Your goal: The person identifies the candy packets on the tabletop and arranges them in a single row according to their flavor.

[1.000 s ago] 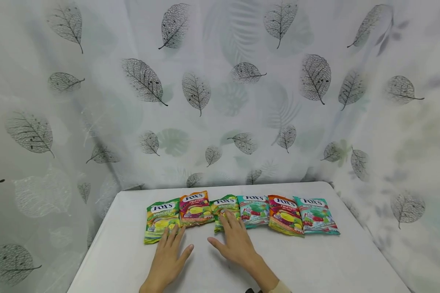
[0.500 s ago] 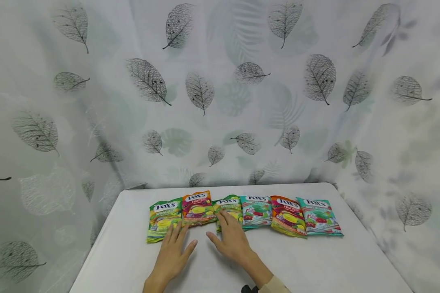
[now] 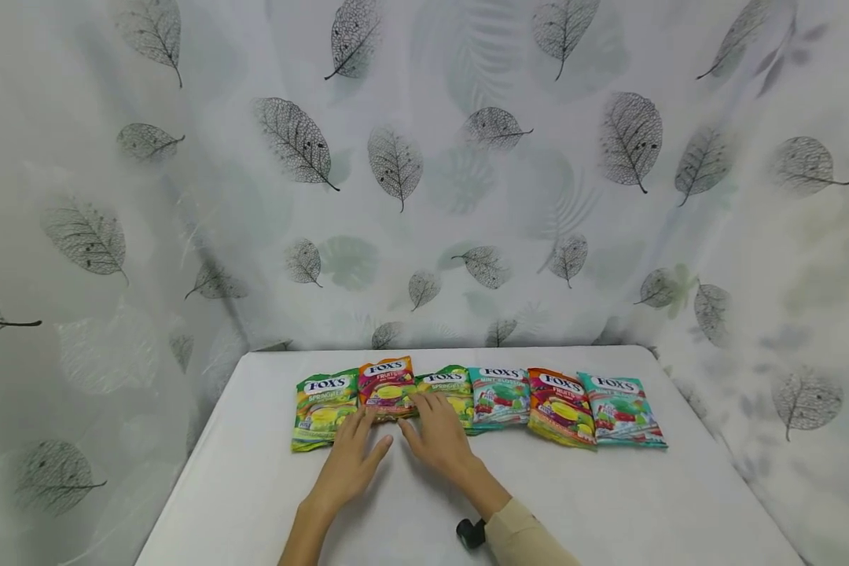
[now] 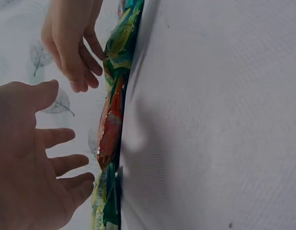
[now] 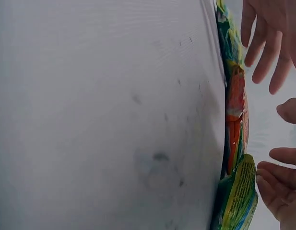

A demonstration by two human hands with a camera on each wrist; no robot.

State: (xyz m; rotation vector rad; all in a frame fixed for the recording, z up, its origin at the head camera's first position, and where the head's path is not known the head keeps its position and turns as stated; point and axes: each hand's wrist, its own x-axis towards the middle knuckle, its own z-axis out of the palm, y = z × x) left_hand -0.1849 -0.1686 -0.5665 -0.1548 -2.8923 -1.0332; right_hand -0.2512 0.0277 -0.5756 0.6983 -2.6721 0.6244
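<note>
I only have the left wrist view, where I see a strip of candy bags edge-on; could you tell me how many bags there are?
Observer: Six bags lie in one row on the white table, from the leftmost green bag to the rightmost teal bag.
Operator: Thank you. Where is the right hand?
Observer: The right hand lies flat, fingertips on the third bag, a green one.
Operator: And the left hand?
Observer: The left hand is open too, fingertips at the leftmost green bag's lower edge.
</note>
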